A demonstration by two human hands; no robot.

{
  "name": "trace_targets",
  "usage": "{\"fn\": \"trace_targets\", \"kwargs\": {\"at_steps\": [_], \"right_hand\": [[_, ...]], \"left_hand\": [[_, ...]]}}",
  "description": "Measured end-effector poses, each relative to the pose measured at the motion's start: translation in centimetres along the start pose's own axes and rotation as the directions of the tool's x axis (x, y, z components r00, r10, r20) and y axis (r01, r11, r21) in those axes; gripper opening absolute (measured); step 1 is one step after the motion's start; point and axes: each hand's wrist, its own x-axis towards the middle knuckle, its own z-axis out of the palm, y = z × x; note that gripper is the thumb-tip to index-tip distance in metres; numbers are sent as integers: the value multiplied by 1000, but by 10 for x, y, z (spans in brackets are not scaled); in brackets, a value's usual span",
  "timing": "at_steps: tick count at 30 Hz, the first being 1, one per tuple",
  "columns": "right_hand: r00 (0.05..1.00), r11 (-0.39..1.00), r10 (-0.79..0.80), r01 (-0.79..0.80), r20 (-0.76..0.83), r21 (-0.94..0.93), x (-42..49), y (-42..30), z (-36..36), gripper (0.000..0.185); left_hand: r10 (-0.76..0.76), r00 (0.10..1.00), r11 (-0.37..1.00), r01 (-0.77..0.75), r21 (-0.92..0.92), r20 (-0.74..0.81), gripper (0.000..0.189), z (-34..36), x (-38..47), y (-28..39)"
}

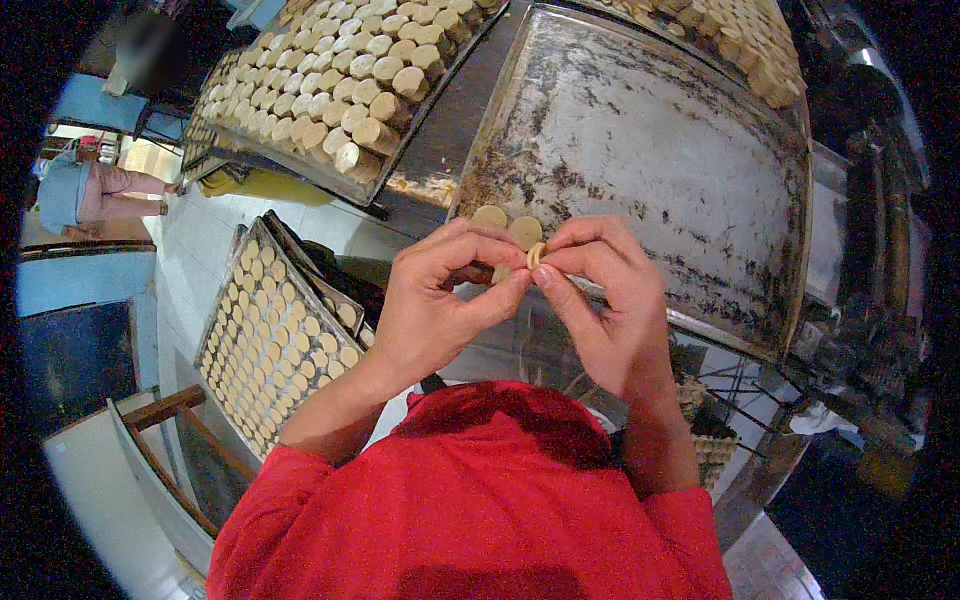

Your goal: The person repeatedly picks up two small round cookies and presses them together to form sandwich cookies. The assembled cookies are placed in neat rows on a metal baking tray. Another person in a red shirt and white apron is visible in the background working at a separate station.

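Just over the near edge of a metal baking tray point(645, 142), my two hands meet fingertip to fingertip. Between the fingertips is a small stack of thin, round, pale dough discs point(535, 256). My left hand point(454, 289) pinches it from the left with thumb and fingers. From the other side, my right hand point(611, 281) grips the same discs with thumb and index finger. Two flat dough rounds point(526, 232) lie on the tray's near left corner, right behind my fingers. Something pale shows beneath my left fingers, partly hidden; I cannot tell what it is.
Stacked dough rounds fill a tray point(367, 196) at the upper left. More dough pieces point(720, 34) are heaped beyond the baking tray. Low on the left, a tilted tray point(289, 341) carries rows of discs. A person point(90, 187) stands at far left. Dark machinery point(889, 225) is on the right.
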Motion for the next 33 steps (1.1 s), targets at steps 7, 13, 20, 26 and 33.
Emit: {"fn": "trace_targets", "kwargs": {"at_steps": [7, 13, 20, 26, 33], "right_hand": [[990, 942, 78, -113, -119, -315, 1, 15, -1, 12], [988, 989, 129, -135, -88, -67, -9, 11, -7, 14], [979, 934, 147, -185, -144, -305, -18, 17, -27, 16], [989, 987, 122, -130, -84, -91, -21, 12, -29, 13], [982, 977, 137, -156, -130, -148, -34, 15, -38, 12]], "left_hand": [[41, 987, 999, -40, 10, -155, 14, -3, 1, -6], [228, 974, 962, -226, 155, 8, 16, 10, 8, -1], [19, 997, 982, -6, -187, 70, 29, 26, 12, 10], [-83, 988, 950, 118, -289, 133, 41, 34, 13, 9], [-155, 983, 880, 184, -438, 103, 31, 44, 12, 5]]}}
